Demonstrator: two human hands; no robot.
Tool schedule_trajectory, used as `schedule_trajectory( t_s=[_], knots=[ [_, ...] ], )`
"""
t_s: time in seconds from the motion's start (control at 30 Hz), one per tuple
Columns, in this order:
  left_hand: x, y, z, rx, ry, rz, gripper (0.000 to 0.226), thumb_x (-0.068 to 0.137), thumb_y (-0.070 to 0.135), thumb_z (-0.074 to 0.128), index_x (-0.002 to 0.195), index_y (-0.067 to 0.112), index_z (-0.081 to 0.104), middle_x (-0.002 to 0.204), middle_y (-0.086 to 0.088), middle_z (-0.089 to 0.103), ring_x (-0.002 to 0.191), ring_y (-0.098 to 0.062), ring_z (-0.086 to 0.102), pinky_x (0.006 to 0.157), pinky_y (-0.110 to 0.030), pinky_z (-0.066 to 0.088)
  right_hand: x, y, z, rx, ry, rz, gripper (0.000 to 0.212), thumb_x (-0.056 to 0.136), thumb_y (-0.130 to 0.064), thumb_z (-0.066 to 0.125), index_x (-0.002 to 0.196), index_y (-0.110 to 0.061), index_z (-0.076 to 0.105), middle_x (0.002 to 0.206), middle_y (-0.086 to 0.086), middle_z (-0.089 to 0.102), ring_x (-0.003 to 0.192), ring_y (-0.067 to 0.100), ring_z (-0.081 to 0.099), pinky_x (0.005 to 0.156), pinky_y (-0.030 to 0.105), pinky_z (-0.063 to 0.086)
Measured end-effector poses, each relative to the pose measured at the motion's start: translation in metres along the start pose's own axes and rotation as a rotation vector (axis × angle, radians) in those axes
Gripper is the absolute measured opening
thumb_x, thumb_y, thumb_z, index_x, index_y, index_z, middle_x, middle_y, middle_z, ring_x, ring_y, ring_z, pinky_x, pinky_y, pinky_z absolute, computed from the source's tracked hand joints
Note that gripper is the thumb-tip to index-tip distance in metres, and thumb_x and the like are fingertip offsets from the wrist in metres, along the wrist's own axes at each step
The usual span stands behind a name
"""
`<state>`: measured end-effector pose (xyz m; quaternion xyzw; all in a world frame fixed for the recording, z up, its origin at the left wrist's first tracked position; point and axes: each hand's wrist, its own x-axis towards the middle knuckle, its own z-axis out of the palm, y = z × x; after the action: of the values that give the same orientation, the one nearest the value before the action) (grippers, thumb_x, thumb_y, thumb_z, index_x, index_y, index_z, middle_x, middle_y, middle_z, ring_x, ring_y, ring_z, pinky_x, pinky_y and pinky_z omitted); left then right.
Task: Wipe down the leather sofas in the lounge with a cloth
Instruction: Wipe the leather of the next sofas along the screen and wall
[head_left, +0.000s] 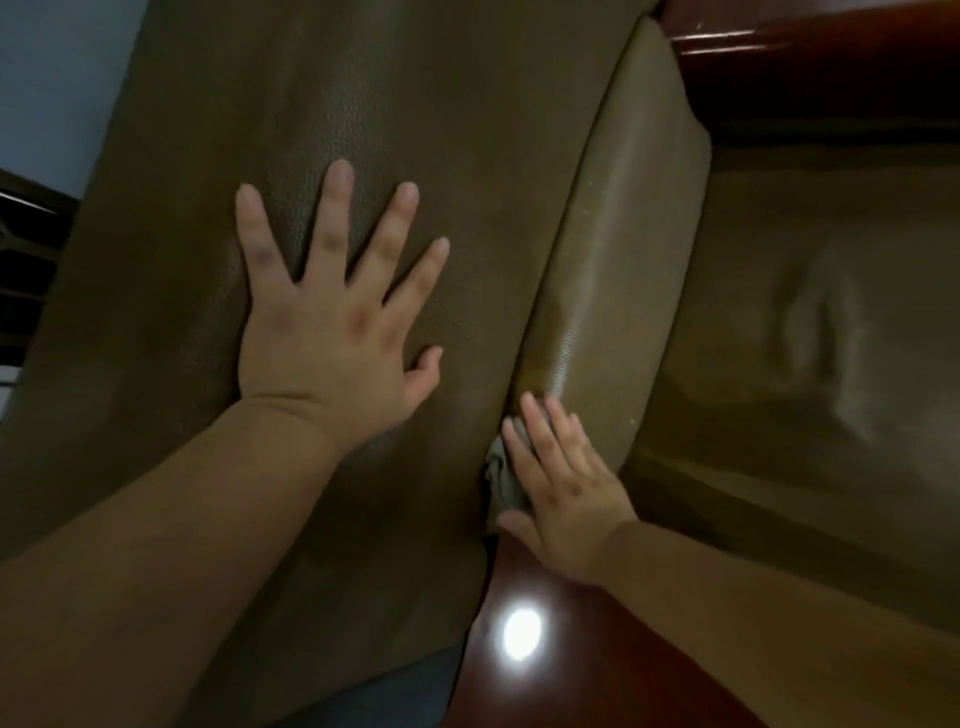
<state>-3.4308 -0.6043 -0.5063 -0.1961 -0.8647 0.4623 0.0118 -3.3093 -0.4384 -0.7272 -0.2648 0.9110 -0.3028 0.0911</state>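
— Why is the left hand (332, 322) spread flat on the sofa (441, 130)?

— Bracing, probably, fingers straight and holding nothing. The right hand (563, 493) presses the grey cloth (501, 475) under flat fingers into the seam just left of its fingertips.

— Gripped?

— Pressed, I think; the dim light hides the thumb.

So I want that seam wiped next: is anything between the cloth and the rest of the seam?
Nothing visible. The right hand presses the cloth at the seam's near end, and the seam runs bare ahead. The left hand lies flat on the cushion, beside it.
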Motion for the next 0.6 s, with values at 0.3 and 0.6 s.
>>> schedule_trajectory(
  t_s=[0.3,0.6],
  knots=[
    [0.0,0.003,0.006,-0.159,0.07,-0.015,0.082,0.093,0.068,0.047,0.165,0.033,0.031,0.178,-0.009,0.003,0.159,-0.047,-0.007,0.114,-0.081,-0.008,0.103,0.033,-0.062,0.067,0.082,0.347,0.091,0.101,-0.069,0.018,0.167,-0.006,0.013,0.174,0.016,-0.013,0.159,0.038,-0.018,0.13,0.053,-0.004],
    [0.002,0.007,0.015,-0.164,0.094,-0.023,0.082,0.092,0.07,0.044,0.165,0.033,0.031,0.178,-0.006,0.002,0.158,-0.044,-0.007,0.11,-0.083,-0.004,0.137,0.051,-0.076,0.043,0.099,0.424,0.098,0.098,-0.075,0.005,0.166,-0.005,0.005,0.172,0.02,-0.017,0.158,0.038,-0.02,0.129,0.051,-0.007]
  ],
)
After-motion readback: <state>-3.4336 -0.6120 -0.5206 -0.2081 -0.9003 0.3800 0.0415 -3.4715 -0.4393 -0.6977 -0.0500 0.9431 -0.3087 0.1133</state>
